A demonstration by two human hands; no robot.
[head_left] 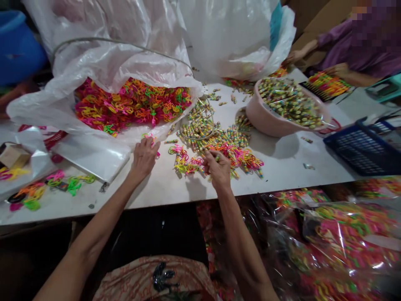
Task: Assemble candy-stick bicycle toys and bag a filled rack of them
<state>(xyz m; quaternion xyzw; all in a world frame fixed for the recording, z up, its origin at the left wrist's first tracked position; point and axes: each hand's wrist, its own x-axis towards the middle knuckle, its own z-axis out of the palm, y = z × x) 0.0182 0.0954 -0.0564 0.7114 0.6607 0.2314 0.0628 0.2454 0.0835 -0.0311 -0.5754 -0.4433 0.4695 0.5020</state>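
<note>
My left hand (145,156) is on the white table in front of a plastic bag's mouth, its fingers curled at pink and yellow plastic pieces (149,137). Over the near edge of a pile of small patterned tubes (198,125), my right hand (217,165) pinches something small and greenish, perhaps one of the tubes. Below and beside that hand lie tubes joined with bright plastic pieces (247,159). Loose pink, orange, yellow and green pieces (134,102) fill the open bag at the upper left.
A pink basin (266,121) heaped with tubes stands right of the pile, then a blue basket (363,148). Filled clear bags (351,238) lie below the table edge at right. Another person's hands (340,70) are at the upper right. A blue bucket (20,50) is upper left.
</note>
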